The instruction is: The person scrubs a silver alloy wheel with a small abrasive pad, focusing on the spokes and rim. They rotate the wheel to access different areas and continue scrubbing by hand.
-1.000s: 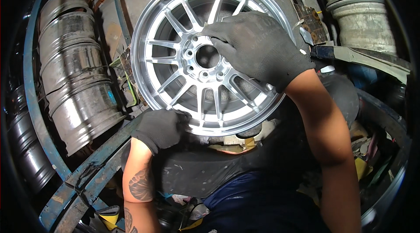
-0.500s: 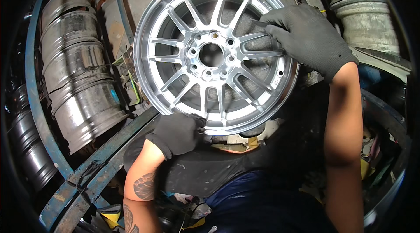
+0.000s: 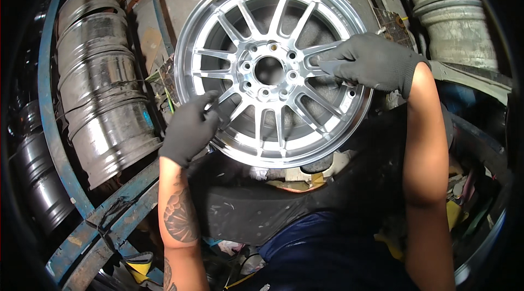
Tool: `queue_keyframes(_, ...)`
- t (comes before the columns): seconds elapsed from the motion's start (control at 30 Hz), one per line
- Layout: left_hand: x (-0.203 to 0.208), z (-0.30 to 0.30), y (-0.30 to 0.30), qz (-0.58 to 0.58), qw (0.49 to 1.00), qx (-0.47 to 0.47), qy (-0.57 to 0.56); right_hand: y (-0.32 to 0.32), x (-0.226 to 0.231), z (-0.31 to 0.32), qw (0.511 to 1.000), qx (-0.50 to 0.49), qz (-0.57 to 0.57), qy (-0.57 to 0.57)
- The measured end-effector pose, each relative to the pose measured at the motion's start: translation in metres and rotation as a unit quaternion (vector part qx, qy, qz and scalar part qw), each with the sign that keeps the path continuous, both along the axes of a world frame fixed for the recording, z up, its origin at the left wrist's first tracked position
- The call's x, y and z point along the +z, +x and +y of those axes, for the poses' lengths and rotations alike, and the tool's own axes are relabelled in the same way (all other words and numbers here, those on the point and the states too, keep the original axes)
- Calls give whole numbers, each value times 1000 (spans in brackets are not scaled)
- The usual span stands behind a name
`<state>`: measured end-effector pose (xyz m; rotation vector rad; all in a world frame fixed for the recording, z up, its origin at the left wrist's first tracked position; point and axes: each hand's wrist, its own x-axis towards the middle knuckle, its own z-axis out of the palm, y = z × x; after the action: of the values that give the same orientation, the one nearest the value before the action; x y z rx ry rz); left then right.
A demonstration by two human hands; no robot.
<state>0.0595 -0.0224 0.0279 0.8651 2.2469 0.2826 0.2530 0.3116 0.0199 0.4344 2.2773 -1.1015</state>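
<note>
A bright silver multi-spoke alloy wheel (image 3: pixel 266 93) lies face up in front of me, with a round centre bore and a ring of bolt holes. My gloved left hand (image 3: pixel 191 127) is closed over its lower-left lip, fingers reaching in by the spokes. On the right side, my gloved right hand (image 3: pixel 376 63) lies over the spokes. Between its thumb and fingers it pinches a small grey folded piece (image 3: pixel 330 66), which looks like sandpaper, pressed against a spoke. The fingers' undersides are hidden.
Stacked steel barrel rims (image 3: pixel 103 89) stand at the left behind a blue metal frame (image 3: pixel 63 154). More dull rims (image 3: pixel 456 23) are stacked at the upper right. A dark cloth (image 3: pixel 245 198) covers my lap below the wheel.
My left hand has moved up and left along the wheel's lip. My right hand has shifted down and inward over the spokes. The wheel sits slightly further right in view.
</note>
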Motion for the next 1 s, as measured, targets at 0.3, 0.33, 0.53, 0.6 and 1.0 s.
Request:
queue_keyframes(0.3, -28, 16, 15, 32, 999, 7, -10, 1, 0, -4, 983, -148, 69, -88)
queue_keyframes(0.33, -30, 15, 16, 34, 999, 9, -4, 0, -1, -5, 981, -160, 78, -80)
queue_keyframes(0.53, -19, 17, 36, 6, 998, 21, -50, -25, -14, 7, 958, -232, 165, -28)
queue_keyframes(0.6, -25, 10, 42, 21, 999, -8, -40, -42, -16, -5, 931, -284, 230, 13)
queue_keyframes(1.0, 14, 5, 77, -116, 942, -303, -84, -33, 2, -69, 942, 21, 280, 185)
